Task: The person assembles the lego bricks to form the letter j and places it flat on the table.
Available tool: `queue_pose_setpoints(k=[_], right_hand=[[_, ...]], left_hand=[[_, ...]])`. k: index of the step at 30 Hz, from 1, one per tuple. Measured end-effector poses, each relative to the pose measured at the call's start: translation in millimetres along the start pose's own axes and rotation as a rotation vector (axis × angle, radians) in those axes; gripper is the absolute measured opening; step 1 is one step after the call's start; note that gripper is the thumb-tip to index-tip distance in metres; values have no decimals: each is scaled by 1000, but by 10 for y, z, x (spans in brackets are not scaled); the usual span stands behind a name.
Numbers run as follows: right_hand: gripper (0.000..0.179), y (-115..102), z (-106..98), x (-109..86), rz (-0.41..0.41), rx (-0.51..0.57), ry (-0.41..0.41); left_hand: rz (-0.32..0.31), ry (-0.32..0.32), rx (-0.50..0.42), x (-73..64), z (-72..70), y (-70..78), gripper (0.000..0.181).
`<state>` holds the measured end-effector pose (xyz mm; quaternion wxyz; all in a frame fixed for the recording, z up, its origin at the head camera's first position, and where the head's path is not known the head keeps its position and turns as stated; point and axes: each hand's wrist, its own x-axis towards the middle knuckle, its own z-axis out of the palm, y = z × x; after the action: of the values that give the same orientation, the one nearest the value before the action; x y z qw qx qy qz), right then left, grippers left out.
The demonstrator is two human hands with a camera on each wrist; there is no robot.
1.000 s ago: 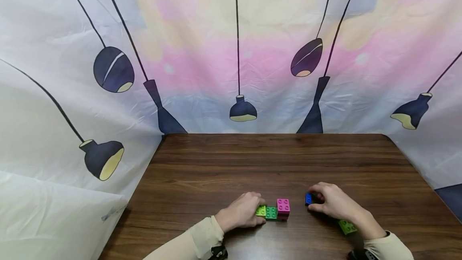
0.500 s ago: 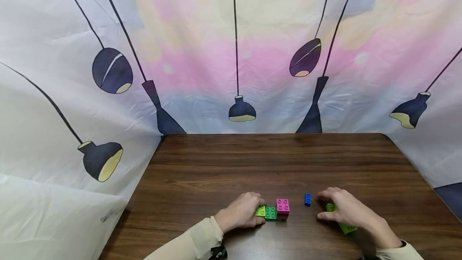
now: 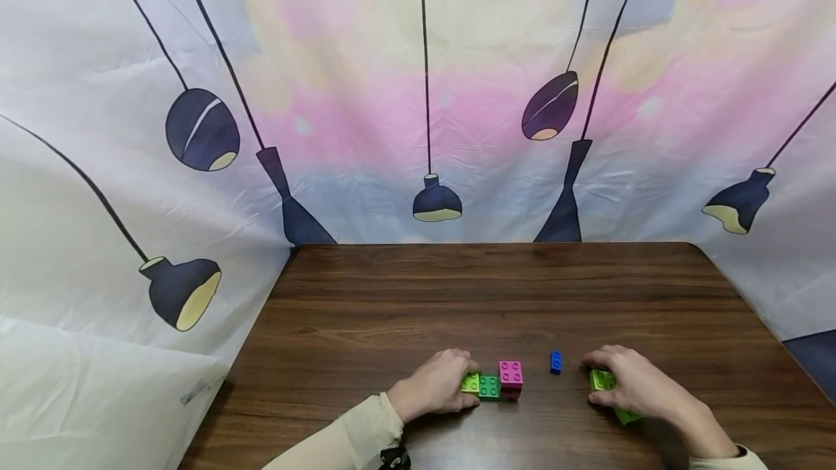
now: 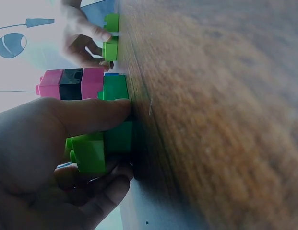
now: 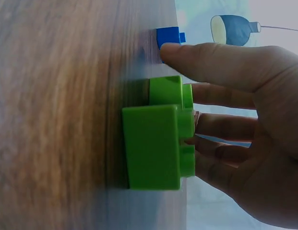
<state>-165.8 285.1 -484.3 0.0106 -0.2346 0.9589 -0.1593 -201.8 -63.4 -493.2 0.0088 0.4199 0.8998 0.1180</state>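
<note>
My left hand (image 3: 434, 381) grips the left end of a joined row of toy building bricks. At that end a lime brick (image 4: 89, 152) sits on a dark green brick (image 3: 489, 386). A stack topped by a pink brick (image 3: 511, 372), with a dark and another pink brick beneath, rises from the right end. My right hand (image 3: 643, 383) is spread over two lime bricks. Its thumb and fingers lie either side of the farther lime brick (image 3: 601, 380), and the thumb shows a gap from it in the right wrist view. The nearer lime brick (image 5: 153, 148) is partly under the palm.
A small blue brick (image 3: 556, 362) lies on the wooden table (image 3: 418, 296) between the pink stack and my right hand. Behind the table hangs a cloth backdrop (image 3: 366, 114) printed with lamps.
My right hand has let go of the blue brick and moved right and nearer, over the lime bricks. My left hand keeps its grip on the joined bricks.
</note>
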Motion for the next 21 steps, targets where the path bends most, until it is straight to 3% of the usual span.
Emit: queue_pose_setpoints(k=[21], right_hand=[[41,46,-2,-17,74,-57,-25]], left_hand=[[14,7,-9,3,20,-9,37]])
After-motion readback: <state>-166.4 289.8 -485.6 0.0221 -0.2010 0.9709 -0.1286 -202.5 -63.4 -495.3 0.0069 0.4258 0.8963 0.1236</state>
